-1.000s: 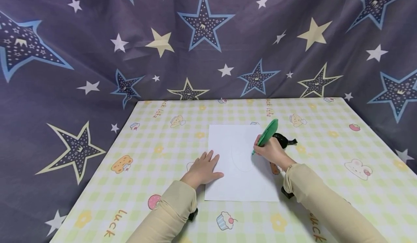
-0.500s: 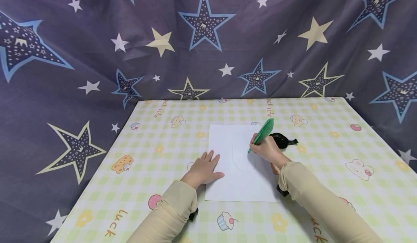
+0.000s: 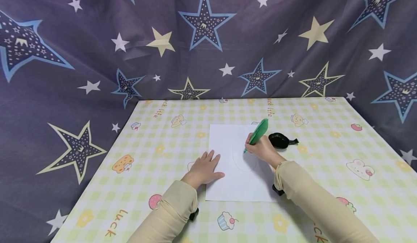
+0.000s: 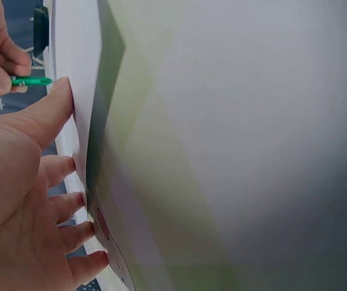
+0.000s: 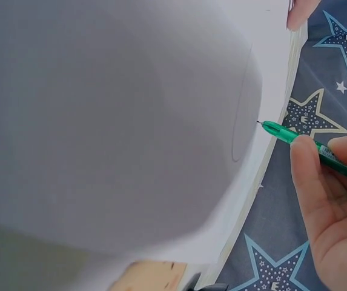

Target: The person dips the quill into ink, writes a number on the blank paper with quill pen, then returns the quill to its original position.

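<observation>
A white sheet of paper (image 3: 234, 188) lies on the table with a thin U-shaped line (image 5: 235, 139) drawn on it. My left hand (image 3: 203, 170) rests spread across the sheet's left edge, fingertips on the paper. Over the sheet's right half, my right hand (image 3: 264, 149) pinches a green pen (image 3: 259, 130) whose top is broad and leaf-shaped. The pen's fine tip (image 5: 260, 123) points down at the paper, inside the top of the U; whether it touches the surface I cannot tell.
Just right of the sheet lies a small black pan-shaped object (image 3: 279, 141), partly beside my right hand. A checked, cartoon-printed cloth (image 3: 156, 138) covers the table. Behind it hangs a dark star-patterned curtain (image 3: 208, 69). Dark camera pieces sit under both wrists.
My right hand has moved left with the pen, from the right end of the U to its inside. More of the black object shows. The left hand stays in place.
</observation>
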Action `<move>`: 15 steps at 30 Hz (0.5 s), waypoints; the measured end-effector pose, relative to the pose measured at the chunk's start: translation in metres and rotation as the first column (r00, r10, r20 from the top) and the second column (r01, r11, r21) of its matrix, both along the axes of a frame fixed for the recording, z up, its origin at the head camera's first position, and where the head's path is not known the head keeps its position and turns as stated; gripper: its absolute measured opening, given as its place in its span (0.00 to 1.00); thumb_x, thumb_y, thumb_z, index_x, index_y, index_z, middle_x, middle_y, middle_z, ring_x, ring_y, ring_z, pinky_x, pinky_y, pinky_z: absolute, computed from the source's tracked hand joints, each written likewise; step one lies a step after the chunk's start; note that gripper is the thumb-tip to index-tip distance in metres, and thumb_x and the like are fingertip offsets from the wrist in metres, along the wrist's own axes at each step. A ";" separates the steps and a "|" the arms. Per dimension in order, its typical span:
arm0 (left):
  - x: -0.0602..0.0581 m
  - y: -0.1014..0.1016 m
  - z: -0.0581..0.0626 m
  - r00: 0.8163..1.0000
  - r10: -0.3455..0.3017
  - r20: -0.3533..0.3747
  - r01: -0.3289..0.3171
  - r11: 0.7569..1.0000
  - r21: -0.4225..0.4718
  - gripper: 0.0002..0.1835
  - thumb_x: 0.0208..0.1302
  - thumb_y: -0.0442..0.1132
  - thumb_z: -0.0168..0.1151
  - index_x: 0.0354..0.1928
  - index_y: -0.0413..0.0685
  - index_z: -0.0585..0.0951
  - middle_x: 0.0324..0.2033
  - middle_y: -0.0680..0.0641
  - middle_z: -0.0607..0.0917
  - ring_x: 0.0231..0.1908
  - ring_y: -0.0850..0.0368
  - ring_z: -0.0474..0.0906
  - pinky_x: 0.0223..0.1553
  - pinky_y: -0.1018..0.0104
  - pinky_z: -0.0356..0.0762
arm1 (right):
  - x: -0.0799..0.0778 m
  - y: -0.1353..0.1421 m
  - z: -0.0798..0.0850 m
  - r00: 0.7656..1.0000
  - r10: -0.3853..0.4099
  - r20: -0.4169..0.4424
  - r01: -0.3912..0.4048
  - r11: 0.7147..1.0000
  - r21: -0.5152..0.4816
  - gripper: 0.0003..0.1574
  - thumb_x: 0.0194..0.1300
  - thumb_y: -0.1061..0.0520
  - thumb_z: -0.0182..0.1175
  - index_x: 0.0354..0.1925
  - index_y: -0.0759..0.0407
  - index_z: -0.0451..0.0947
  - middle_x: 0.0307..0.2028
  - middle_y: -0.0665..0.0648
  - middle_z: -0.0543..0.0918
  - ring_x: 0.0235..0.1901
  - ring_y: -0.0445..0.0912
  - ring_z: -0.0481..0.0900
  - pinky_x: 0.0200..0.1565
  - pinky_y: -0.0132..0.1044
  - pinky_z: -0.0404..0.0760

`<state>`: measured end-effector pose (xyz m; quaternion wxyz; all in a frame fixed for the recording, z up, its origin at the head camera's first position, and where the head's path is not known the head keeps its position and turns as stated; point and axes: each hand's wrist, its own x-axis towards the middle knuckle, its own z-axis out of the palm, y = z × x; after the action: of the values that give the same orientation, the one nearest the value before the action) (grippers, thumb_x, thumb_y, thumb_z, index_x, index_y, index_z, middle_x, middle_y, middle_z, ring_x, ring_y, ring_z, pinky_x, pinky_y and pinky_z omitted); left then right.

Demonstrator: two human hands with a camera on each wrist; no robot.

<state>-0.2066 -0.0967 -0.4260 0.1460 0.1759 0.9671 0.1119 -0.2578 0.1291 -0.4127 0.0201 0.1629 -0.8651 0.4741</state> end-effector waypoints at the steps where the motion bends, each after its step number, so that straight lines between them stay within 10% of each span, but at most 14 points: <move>1: 0.000 0.000 0.000 1.000 0.001 0.000 -0.001 1.000 -0.002 0.38 0.63 0.57 0.53 0.70 0.46 0.57 0.69 0.40 0.52 0.67 0.41 0.44 0.63 0.46 0.47 | 0.000 -0.001 0.000 1.000 0.000 -0.003 0.000 1.000 0.006 0.06 0.54 0.69 0.56 0.23 0.62 0.72 0.15 0.53 0.74 0.16 0.46 0.70 0.23 0.37 0.70; 15: -0.002 0.000 -0.002 1.000 0.006 -0.001 -0.006 1.000 -0.019 0.39 0.63 0.59 0.53 0.70 0.47 0.57 0.69 0.41 0.52 0.67 0.41 0.44 0.63 0.47 0.48 | 0.001 -0.012 0.000 1.000 0.023 0.001 -0.023 1.000 0.007 0.06 0.53 0.70 0.57 0.23 0.62 0.73 0.15 0.53 0.75 0.17 0.44 0.71 0.23 0.37 0.72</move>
<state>-0.2087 -0.0968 -0.4278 0.1469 0.1714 0.9687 0.1033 -0.2572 0.1173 -0.4128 0.0138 0.1725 -0.8649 0.4711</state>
